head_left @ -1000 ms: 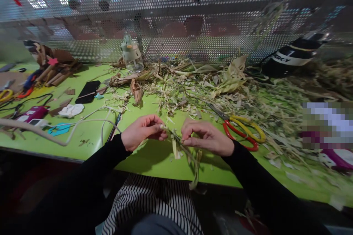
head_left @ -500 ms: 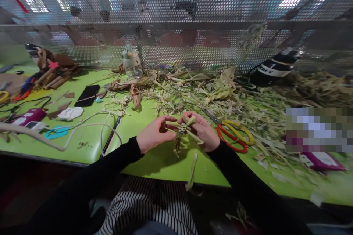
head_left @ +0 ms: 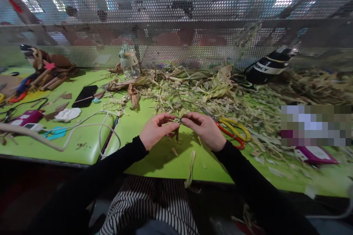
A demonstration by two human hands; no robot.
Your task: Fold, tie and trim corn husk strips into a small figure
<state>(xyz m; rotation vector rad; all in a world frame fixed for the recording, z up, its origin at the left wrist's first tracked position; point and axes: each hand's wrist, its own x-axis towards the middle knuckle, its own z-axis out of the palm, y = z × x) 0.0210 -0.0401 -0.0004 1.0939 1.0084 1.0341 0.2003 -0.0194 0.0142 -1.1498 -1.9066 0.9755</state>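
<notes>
Between my two hands, above the green table [head_left: 162,161], is a small woven piece of corn husk [head_left: 178,120] with strips sticking out and a brownish end hanging down. My left hand [head_left: 157,129] pinches it from the left with thumb and fingers. From the other side, my right hand [head_left: 205,128] closes thumb and fingertips on its husk strips. The fingers partly hide the knot. Scissors with red and yellow handles [head_left: 237,132] lie just past my right hand. A loose husk strip [head_left: 191,169] lies at the table's front edge.
Shredded husk [head_left: 187,90] spreads along the back and right. A clear bottle [head_left: 130,62] and a black bottle [head_left: 267,68] stand by the perforated metal screen [head_left: 165,33]. At left lie a black phone [head_left: 85,96], a white cable [head_left: 91,123] and crumpled tissue [head_left: 67,114].
My hands have drawn closer together over the husk piece, and the right fingers now pinch nearer its middle. A small scrap now shows on the table below it.
</notes>
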